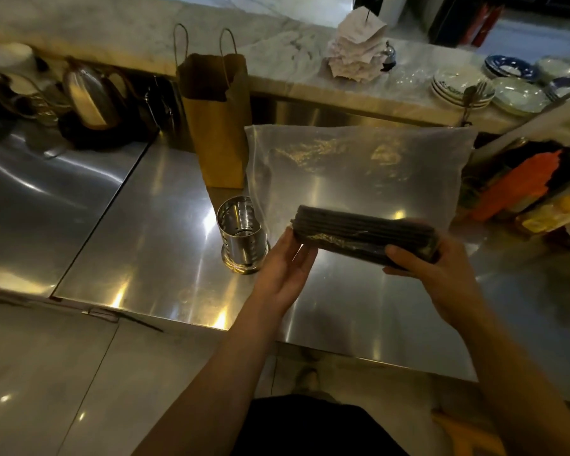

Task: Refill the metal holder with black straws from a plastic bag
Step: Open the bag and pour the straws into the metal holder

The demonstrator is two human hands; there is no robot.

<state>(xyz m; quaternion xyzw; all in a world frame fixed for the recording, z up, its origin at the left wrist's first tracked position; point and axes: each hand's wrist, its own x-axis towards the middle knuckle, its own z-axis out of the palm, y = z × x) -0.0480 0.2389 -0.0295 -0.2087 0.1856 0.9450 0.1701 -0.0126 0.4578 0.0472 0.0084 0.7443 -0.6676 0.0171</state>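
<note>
Black straws [362, 236]: one tight bundle, held level in the air over the steel counter [162, 225], long axis running left-right. There is a glossy film glint on its near side; can't tell if that is a wrap.

Right hand [435, 274]: fingers curled round the bundle's right end, thumb on the near side, a firm grip.

Left hand [287, 268]: fingers nearly straight and close together, laid against the bundle's left end and underside. It is touching and steadying, not wrapped round.

Metal holder [242, 238]: perforated steel cylinder standing upright on the counter, just left of the left hand and below-left of the bundle's end. It is apart from the straws. The inner base shows from above.

Plastic bag [359, 172]: large, translucent, slack, lying on the counter behind the bundle. Its left edge overlaps the holder's right rim in this view; can't tell if they touch.

Brown paper bag [214, 120] with twisted handles stands upright behind the holder, just beside the plastic bag's left edge.

The raised marble ledge at the back carries a spike of paper receipts [356, 44] and stacked plates [458, 87] to the right. A steel kettle [89, 97] sits far left. Orange packaging [520, 185] is at the right edge of the counter.
</note>
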